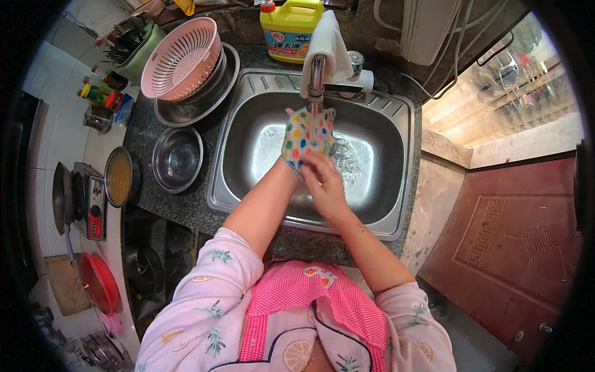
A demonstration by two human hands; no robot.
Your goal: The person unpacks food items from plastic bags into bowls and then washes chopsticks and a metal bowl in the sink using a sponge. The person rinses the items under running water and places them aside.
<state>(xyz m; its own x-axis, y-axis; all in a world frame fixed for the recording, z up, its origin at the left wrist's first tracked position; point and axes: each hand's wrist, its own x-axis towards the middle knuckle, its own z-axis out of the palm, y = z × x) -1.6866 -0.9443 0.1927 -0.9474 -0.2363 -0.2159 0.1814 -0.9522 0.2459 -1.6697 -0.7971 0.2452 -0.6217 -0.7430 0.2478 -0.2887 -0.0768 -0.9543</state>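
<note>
A white cloth mitt with coloured dots (302, 135) covers my left hand (287, 173), which is under the faucet (317, 79) over the stainless steel sink (237, 139). Only the wrist end shows plainly, and the mitt hides how the fingers are held. With bent, wet fingers, my right hand (325, 183) pinches the mitt's blue-edged cuff near the left wrist. Water from the spout falls onto the back of the mitt. Water also lies on the sink bottom.
Left of the sink, a pink colander (181, 60) rests in stacked metal bowls (228, 79), near a smaller metal bowl (177, 160) and a pot of yellowish liquid (119, 176). Behind stands a yellow detergent jug (288, 42). A white towel (327, 49) drapes the faucet; a red cabinet door (506, 242) is at right.
</note>
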